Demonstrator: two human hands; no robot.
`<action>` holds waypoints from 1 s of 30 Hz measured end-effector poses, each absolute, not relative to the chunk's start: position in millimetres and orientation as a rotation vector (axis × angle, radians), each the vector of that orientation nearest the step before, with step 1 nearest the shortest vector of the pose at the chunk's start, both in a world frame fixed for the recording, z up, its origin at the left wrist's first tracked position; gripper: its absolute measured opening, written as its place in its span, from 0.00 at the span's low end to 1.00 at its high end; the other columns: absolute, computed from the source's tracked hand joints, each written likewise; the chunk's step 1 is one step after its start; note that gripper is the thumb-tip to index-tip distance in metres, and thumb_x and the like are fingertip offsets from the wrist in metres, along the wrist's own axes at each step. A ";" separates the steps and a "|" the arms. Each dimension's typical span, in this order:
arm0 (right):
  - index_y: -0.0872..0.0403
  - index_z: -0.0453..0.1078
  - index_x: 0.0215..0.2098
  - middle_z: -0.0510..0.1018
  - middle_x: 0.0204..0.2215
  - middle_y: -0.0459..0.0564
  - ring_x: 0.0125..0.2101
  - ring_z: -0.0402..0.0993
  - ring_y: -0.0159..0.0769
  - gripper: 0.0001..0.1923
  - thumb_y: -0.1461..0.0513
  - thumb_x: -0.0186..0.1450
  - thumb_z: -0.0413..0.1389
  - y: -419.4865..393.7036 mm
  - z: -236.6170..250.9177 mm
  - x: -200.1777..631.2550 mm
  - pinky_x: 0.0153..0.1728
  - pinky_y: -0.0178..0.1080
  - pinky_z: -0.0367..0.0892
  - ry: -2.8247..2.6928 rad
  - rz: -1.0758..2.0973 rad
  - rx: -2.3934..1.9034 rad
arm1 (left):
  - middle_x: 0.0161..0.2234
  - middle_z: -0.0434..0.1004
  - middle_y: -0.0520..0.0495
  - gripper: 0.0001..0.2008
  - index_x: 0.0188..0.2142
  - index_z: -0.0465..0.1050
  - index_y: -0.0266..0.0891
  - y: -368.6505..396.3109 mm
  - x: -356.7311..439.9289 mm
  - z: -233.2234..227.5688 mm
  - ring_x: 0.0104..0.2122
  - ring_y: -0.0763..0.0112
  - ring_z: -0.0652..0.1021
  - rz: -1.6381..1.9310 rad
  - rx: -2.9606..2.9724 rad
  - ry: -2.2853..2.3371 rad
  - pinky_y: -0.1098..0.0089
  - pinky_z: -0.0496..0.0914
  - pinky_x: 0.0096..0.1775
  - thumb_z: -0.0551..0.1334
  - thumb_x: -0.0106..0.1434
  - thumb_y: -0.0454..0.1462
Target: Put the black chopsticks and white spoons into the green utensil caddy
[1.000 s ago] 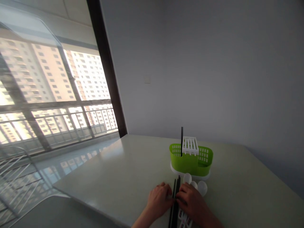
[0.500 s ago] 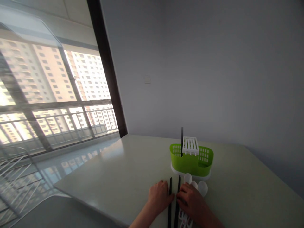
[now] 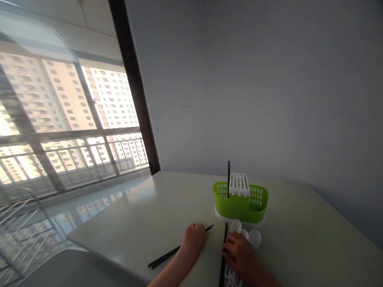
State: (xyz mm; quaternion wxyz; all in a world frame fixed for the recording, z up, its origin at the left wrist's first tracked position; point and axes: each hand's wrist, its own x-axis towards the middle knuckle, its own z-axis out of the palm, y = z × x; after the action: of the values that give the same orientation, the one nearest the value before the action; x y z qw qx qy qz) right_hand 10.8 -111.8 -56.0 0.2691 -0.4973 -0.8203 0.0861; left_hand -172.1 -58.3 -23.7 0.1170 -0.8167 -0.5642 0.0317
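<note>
Left hand (image 3: 193,240) clamps chopsticks (image 3: 167,256) angled across bench (image 3: 143,223); right hand (image 3: 239,251) pins second chopstick pair (image 3: 223,251) beside spoons (image 3: 249,235), near green basket (image 3: 241,203).

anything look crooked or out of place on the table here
Yes: the black chopsticks under the left hand lie slanted across the table, ends near its front edge, while the one at the right hand points straight at the green holder.

I am finding no writing, label, brand, number or sign that I can read anywhere here. The white pieces (image 3: 231,275) lying under my right hand (image 3: 242,255) are showing small dark and reddish marks, but they are blurring too much for me to read.
</note>
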 end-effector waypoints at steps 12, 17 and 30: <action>0.48 0.68 0.33 0.70 0.34 0.44 0.39 0.63 0.33 0.06 0.61 0.62 0.49 -112.8 -54.4 11.1 0.43 0.39 0.58 -2.218 0.244 -1.352 | 0.33 0.78 0.54 0.12 0.42 0.71 0.47 -47.3 -219.6 83.7 0.29 0.74 0.76 -1.081 -2.533 -1.733 0.74 0.69 0.34 0.55 0.60 0.42; 0.48 0.68 0.32 0.70 0.33 0.44 0.38 0.63 0.33 0.06 0.62 0.62 0.49 -113.4 -55.9 10.3 0.41 0.39 0.59 -2.215 0.237 -1.366 | 0.35 0.79 0.52 0.13 0.39 0.72 0.44 -39.5 -225.7 68.5 0.33 0.71 0.78 -1.541 -2.611 -1.736 0.73 0.72 0.34 0.56 0.59 0.45; 0.48 0.68 0.32 0.70 0.33 0.44 0.38 0.63 0.34 0.07 0.61 0.62 0.48 -113.3 -54.7 11.3 0.41 0.40 0.59 -2.225 0.247 -1.361 | 0.34 0.79 0.51 0.11 0.36 0.73 0.40 -39.1 -228.5 58.2 0.34 0.71 0.78 -1.667 -2.676 -1.694 0.73 0.73 0.35 0.57 0.59 0.43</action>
State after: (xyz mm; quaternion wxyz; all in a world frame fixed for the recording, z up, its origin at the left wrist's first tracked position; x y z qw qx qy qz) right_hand 11.3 -113.3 -54.7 0.2579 -0.5020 -0.8205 0.0911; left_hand -228.5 -39.1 58.2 -0.2169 -0.7298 -0.4621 -0.4547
